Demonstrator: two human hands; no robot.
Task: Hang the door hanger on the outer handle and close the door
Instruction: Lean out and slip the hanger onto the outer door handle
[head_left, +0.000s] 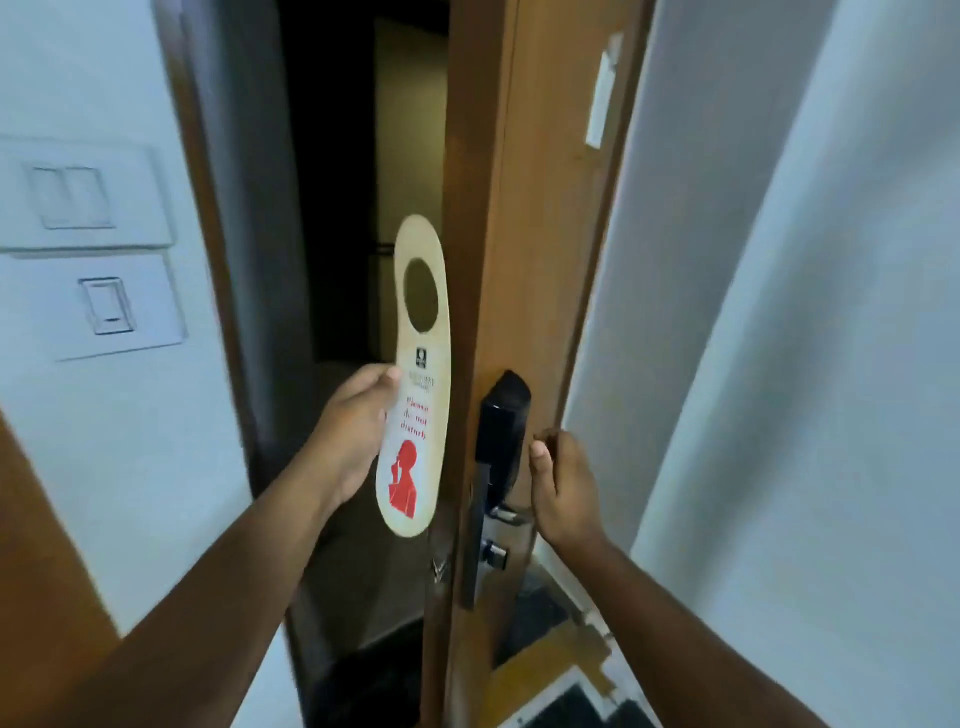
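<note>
My left hand (353, 426) holds a cream door hanger (415, 415) upright by its left edge; it has a round hole near the top, red "Please do not disturb" lettering and a red figure. The hanger hangs in the dark gap left of the open wooden door (540, 234). A black electronic lock (501, 426) sits on the door's inner face, with a metal latch plate on the door's edge. My right hand (563, 486) is curled just right of the lock, where the inner handle is; the handle itself is mostly hidden. The outer handle is out of sight.
White wall with light switch plates (88, 244) stands at the left beside the brown door frame (208, 234). A white wall (779, 312) closes in on the right. Beyond the door lies a dark corridor. The floor below has dark tiles with a tan border.
</note>
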